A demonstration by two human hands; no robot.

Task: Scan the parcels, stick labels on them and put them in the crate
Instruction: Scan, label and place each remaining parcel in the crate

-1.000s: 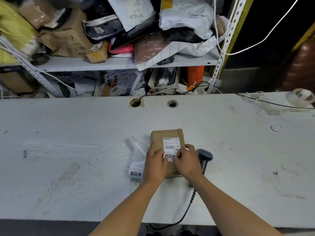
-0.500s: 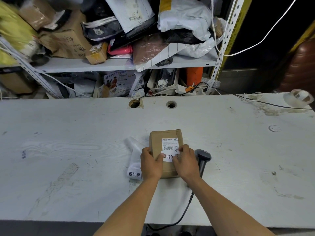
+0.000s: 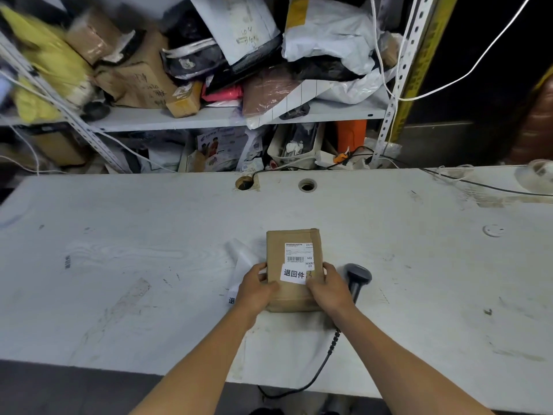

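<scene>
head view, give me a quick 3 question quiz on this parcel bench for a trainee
1. True or false: the white sticker is already on the brown parcel.
2. What lies on the table just right of the right hand? A tape roll, B scanner, C scissors.
3. The left hand holds the parcel's ____ edge.

Key: 1 true. 2 B, the scanner. 3 left.
</scene>
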